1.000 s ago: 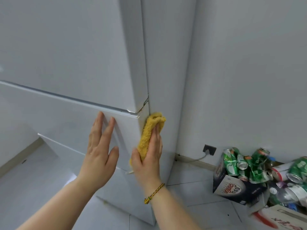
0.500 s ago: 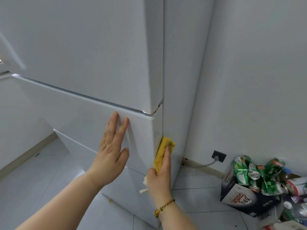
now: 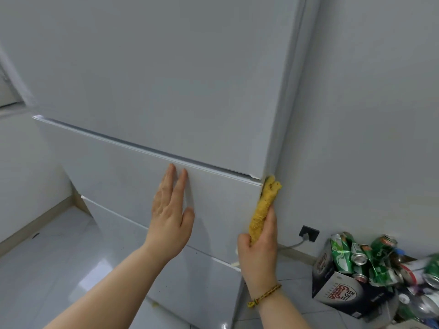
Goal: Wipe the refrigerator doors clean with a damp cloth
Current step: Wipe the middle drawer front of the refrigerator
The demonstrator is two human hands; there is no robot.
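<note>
Fingers: on the right hand [image 3: 259, 252] the thumb curls round the lower end of the cloth [image 3: 263, 205] and the other fingers [image 3: 271, 224] lie along it, so this hand grasps the cloth. On the left hand [image 3: 169, 217] the fingers [image 3: 167, 184] are straight and flat and grasp nothing.
Cloth: yellow and bunched into a long roll. It is pressed against the right side edge of the middle door [image 3: 114, 167] of the refrigerator [image 3: 190, 281]. Its top end is at the seam under the upper door [image 3: 166, 79].
Long axis: the roll stands nearly upright, parallel to the door edge, with its free end above the fingertips.
Left hand: the palm lies on the front of the middle door, well to the left of the cloth. It seems to steady the door.
Key relation: the door edge runs straight up and down from the cloth, and the right hand is the nearer one.
Next move: probably a stroke along this edge, with pressure sideways into the door.
Risk: the wall [image 3: 368, 115] stands close on the right, so the knuckles have little room.
Nearby: a box [image 3: 344, 293] with crushed green cans [image 3: 342, 255] is on the floor, apart from both hands.
</note>
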